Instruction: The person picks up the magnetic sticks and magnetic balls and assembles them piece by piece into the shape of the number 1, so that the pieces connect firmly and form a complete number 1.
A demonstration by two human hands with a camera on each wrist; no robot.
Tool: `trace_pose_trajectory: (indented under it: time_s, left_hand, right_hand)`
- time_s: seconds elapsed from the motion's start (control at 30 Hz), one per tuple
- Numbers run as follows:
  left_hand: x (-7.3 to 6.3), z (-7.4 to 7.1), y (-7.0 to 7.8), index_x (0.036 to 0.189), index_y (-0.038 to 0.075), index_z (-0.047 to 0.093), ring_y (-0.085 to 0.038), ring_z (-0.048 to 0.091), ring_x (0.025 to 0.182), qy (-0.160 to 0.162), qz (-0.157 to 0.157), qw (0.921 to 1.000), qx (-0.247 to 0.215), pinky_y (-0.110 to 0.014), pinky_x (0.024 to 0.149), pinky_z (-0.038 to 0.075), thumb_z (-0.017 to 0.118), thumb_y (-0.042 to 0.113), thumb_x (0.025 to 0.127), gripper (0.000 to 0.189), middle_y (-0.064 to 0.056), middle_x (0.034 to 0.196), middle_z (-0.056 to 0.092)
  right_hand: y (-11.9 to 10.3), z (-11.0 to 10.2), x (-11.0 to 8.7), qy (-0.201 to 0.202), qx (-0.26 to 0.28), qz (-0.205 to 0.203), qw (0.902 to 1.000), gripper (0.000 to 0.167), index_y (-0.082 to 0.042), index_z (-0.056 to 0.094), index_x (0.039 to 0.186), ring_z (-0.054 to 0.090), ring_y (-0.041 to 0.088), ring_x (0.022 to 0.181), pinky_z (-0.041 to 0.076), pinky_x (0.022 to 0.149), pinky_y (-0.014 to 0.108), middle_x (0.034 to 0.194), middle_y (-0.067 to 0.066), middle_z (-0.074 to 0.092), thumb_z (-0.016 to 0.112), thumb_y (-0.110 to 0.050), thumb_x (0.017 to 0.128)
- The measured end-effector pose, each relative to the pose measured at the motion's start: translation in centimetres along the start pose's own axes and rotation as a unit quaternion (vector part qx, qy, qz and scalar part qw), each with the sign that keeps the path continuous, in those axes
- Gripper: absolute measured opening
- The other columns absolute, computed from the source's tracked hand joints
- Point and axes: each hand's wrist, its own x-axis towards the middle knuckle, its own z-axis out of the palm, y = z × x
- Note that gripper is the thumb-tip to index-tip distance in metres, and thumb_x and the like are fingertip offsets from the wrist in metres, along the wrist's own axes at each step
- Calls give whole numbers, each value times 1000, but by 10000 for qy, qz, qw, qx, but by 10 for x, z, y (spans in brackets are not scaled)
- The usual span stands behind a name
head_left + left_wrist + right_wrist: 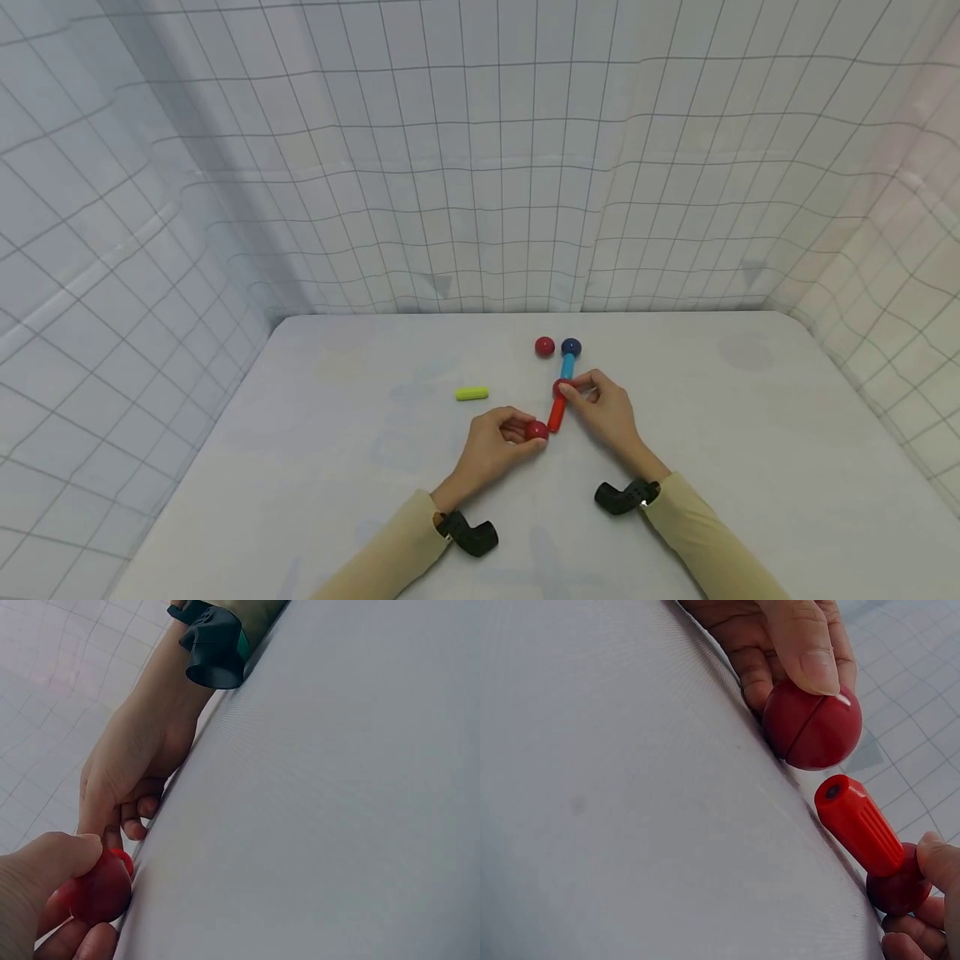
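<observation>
My left hand (491, 450) pinches a dark red ball (536, 430) low over the white table. In the right wrist view, a seam runs round that ball. With thumb and fingers, my right hand (609, 417) holds another red ball (898, 892). From this second ball a ridged red rod (557, 414) points toward the left hand's ball, and a small gap separates rod end and ball in the right wrist view. On its far side, a light blue rod (567, 366) leads to a dark blue ball (572, 347).
A loose red ball (544, 346) lies just left of the dark blue one. To the left is a short yellow-green rod (472, 393) on the white table (337, 467). White grid-patterned curtains (480, 167) surround the table's back and sides.
</observation>
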Motion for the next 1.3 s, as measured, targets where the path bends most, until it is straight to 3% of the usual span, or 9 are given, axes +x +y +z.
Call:
trace_pose_trajectory:
  time_s: [0.27, 1.3]
  left_hand:
    - [-1, 3, 1, 99, 8, 68, -7, 62, 71, 42, -133, 9999, -8, -24, 67, 53, 82, 14, 74, 29, 1, 88, 66]
    - [-2, 8, 1, 100, 9, 67, -7, 61, 73, 56, -17, 10000, 15, -24, 68, 53, 83, 18, 74, 31, 1, 90, 64]
  right_hand:
    - [0, -1, -1, 33, 14, -45, 10000, 31, -13, 65, 99, 46, 16, 58, 33, 48, 26, 90, 3, 65, 70, -41, 85]
    - [-1, -3, 0, -33, 11, -62, 10000, 32, -12, 65, 100, 46, 16, 57, 32, 47, 26, 90, 3, 66, 69, -40, 86]
